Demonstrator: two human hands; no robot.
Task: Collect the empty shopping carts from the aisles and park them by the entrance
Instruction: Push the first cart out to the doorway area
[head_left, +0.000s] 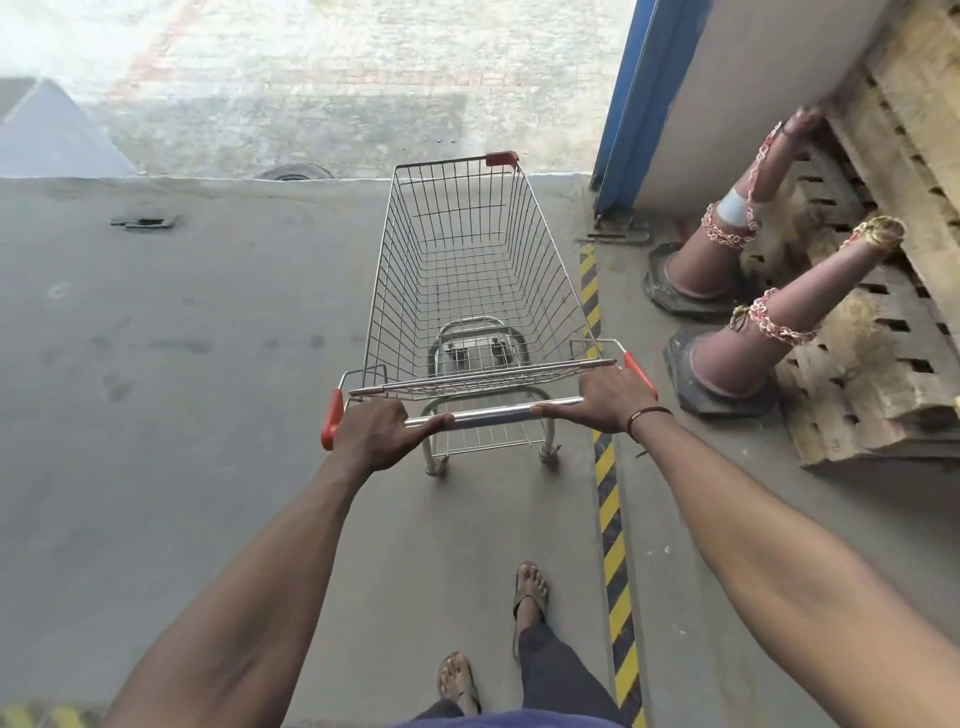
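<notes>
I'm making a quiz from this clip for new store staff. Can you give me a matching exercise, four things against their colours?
Things:
1. cart handle bar
2. handle end caps
3. floor stripe
4. door frame

Colours:
A. blue
B. yellow and black
C. silver
D. red

Pairs: 1-C, 2-D, 3-B, 4-A

Store loading entrance, concrete floor (182, 364), hazard-striped tape (613, 545), traffic cones (727, 249), stacked wooden pallets (883, 364), wire shopping cart (467, 270)

Grey concrete floor (182, 415) carries a shopping cart (467, 270), two cones (727, 358) and pallets (872, 374).
</notes>
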